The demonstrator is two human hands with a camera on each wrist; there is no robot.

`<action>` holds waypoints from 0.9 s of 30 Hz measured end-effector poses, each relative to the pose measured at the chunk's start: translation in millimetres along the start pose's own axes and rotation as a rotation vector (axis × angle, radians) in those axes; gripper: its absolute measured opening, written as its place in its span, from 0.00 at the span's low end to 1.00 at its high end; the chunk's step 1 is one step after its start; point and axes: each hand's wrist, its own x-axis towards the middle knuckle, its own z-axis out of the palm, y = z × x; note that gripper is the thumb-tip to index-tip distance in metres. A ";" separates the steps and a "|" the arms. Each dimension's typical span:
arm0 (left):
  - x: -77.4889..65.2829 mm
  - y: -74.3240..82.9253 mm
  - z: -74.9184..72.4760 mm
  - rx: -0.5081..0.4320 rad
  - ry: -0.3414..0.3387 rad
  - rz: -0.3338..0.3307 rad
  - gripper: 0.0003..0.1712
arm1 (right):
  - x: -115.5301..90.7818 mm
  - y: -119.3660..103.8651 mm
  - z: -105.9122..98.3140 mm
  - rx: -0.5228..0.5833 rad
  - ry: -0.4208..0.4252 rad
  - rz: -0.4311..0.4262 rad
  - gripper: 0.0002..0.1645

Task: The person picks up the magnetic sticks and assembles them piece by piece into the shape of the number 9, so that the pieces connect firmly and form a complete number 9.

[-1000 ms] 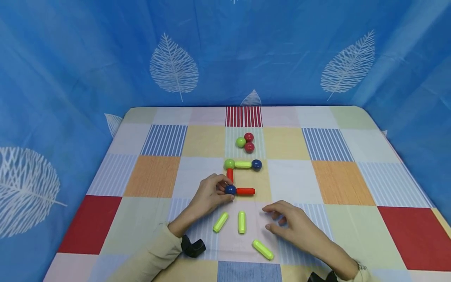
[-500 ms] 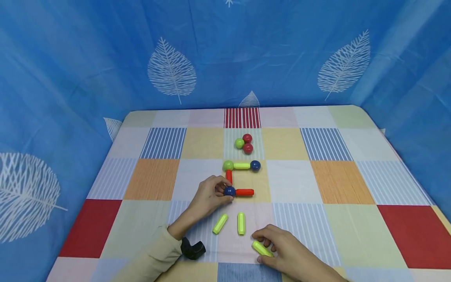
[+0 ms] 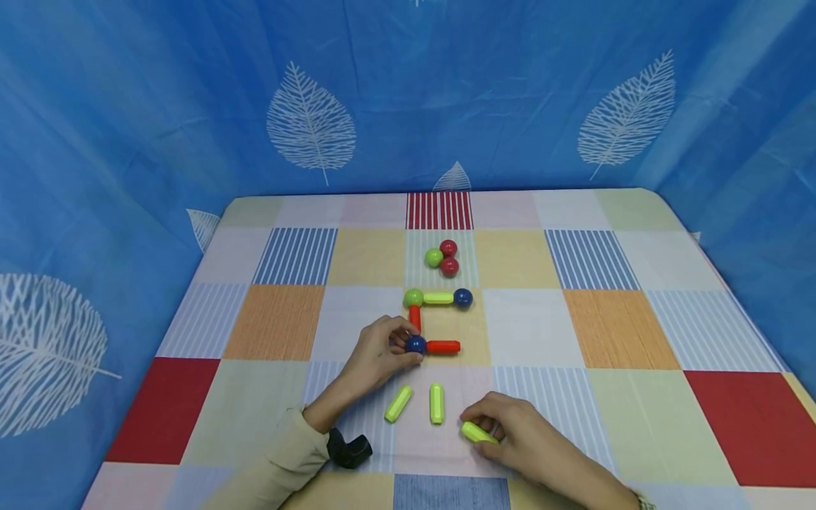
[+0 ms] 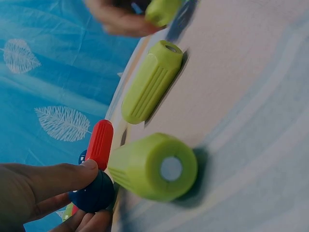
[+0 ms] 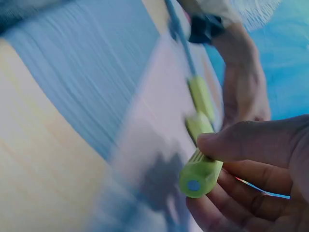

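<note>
My left hand (image 3: 380,352) pinches a dark blue ball (image 3: 416,344) between thumb and fingers. Joined to that ball are a red magnetic rod (image 3: 443,346) pointing right and another red rod (image 3: 415,319) running back to a green ball (image 3: 413,297). From there a yellow-green rod (image 3: 438,299) leads to a second blue ball (image 3: 463,298). My right hand (image 3: 519,432) grips a yellow-green magnetic rod (image 5: 200,174) between thumb and fingers; its round grey end shows in the right wrist view. Two more yellow-green rods (image 3: 398,404) (image 4: 153,82) lie between the hands.
Behind the joined pieces, two red balls (image 3: 449,267) and a green ball (image 3: 434,257) sit together. A patchwork cloth (image 3: 535,326) covers the table, and a blue leaf-print curtain (image 3: 446,92) hangs behind it. A black strap piece (image 3: 349,450) is at the left wrist.
My right hand has come down to the front yellow-green rod, taken hold of it and moved it slightly back. The left hand stays on the blue ball.
</note>
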 end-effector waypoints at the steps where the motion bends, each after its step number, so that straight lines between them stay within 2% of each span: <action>1: -0.2 -0.1 -0.1 0.000 0.001 0.001 0.17 | 1.6 0.4 -4.6 -0.010 0.021 0.003 0.18; 10: 0.6 -1.3 -0.3 -0.004 -0.007 -0.005 0.17 | 19.3 9.9 -50.7 -0.019 0.188 0.132 0.19; 16: 1.3 -1.4 -0.6 0.007 -0.003 -0.012 0.17 | 42.4 28.1 -74.1 0.019 0.211 0.202 0.20; 23: 1.4 -2.0 -0.5 0.002 -0.001 -0.008 0.17 | 69.3 39.2 -77.4 0.185 0.216 0.270 0.23; 27: 1.6 -3.0 -0.1 -0.009 0.001 -0.003 0.17 | 80.9 40.8 -72.9 0.223 0.240 0.291 0.23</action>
